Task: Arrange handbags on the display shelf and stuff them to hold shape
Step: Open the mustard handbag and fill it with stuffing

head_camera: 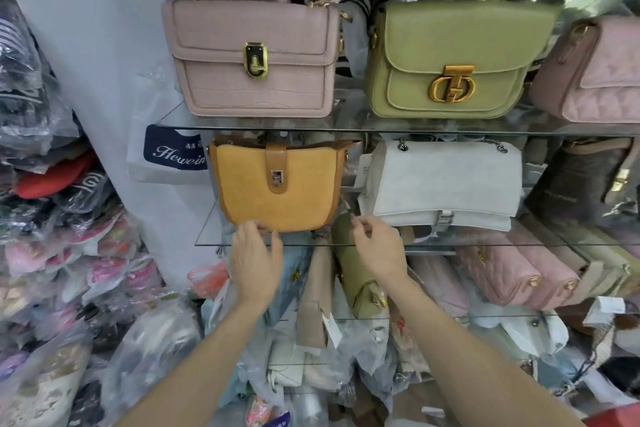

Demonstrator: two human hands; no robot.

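Observation:
A mustard-yellow bucket bag point(277, 184) with a brown strap and a silver clasp stands upright on the middle glass shelf point(485, 245), at its left end. My left hand point(254, 255) reaches up to the bag's bottom front edge, its fingertips touching the base and its thumb spread apart. My right hand point(379, 248) hovers just right of the bag's lower right corner with loosely curled fingers that hold nothing. To the right of the yellow bag lies a white chain-strap bag point(440, 180).
The upper glass shelf point(346, 126) carries a pink clasp bag point(252, 55), an olive-green bag point(450, 59) and a pink quilted bag point(599, 73). Below the middle shelf lie several pink, beige and olive bags point(356, 270). Plastic-wrapped goods point(52, 218) are piled at the left.

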